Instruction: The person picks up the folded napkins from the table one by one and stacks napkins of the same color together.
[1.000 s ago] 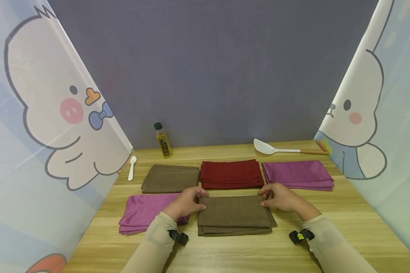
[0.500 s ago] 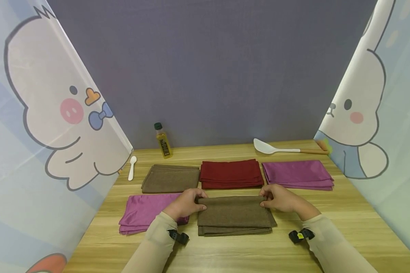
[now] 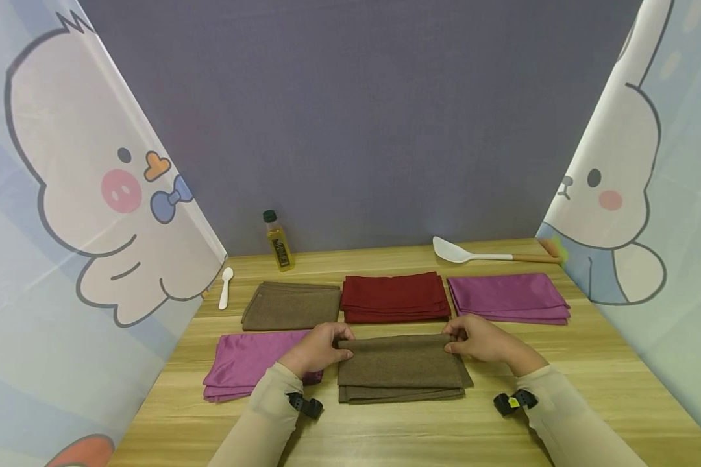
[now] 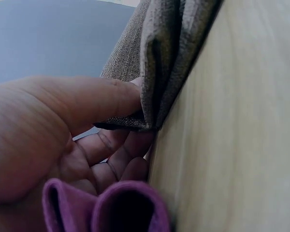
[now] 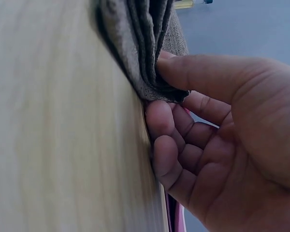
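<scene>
Brown cloth (image 3: 401, 366), folded into a flat stack, lies on the table (image 3: 590, 363) right in front of the person, with both hands at its far corners. Left hand (image 3: 318, 349) pinches the far-left corner: the left wrist view shows the thumb (image 4: 94, 99) on top of the cloth (image 4: 164, 53) and the fingers curled beneath its edge. Right hand (image 3: 483, 339) does the same at the far-right corner, its thumb (image 5: 208, 77) pressed over the layers (image 5: 135, 43) and its fingers (image 5: 164, 140) tucked under against the wood.

Just left of the brown cloth, touching the left wrist, sits a purple cloth (image 3: 248, 363). Beyond the brown cloth runs a row of 3 folded stacks: a 2nd brown one (image 3: 292, 305) to the far left, a red one (image 3: 394, 296) directly behind, and another purple one (image 3: 507, 296) to the far right. Farther back from the brown cloth stand a small oil bottle (image 3: 278, 240) and a white spoon (image 3: 225, 285) on the left, and a white spatula (image 3: 485, 253) on the right.
</scene>
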{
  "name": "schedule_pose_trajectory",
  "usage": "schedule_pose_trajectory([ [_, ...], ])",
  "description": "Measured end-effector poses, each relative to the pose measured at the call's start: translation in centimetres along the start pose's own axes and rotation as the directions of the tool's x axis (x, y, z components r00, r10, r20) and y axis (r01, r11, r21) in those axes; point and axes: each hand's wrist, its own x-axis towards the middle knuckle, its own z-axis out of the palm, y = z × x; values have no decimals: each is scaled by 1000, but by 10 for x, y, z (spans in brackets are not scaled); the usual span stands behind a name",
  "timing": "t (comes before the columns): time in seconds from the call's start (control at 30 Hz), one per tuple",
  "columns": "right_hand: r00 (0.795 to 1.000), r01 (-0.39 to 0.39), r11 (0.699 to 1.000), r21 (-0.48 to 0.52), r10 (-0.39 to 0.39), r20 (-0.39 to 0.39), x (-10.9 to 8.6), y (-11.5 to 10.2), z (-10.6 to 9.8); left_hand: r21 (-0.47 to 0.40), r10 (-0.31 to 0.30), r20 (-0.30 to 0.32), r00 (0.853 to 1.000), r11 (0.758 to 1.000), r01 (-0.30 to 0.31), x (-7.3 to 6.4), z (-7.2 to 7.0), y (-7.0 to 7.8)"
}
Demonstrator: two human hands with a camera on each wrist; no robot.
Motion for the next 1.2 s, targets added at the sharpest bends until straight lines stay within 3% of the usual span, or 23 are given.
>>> schedule_pose_trajectory([
  [0.33, 999, 2, 1000, -9, -3, -35, -1, 0, -2, 9, -7, -1, 1000, 1000, 7, 0, 0, -4],
  [0.6, 997, 9, 1000, 8, -8, -73, 0, -2, -2, -9, 17, -60, 998, 1000, -17, 1, -1, -4],
  [1.2, 1000, 7, 980, 197, -1, -27, 0, -3, 0, -99, 23, -87, 996, 995, -32, 2, -2, -5],
])
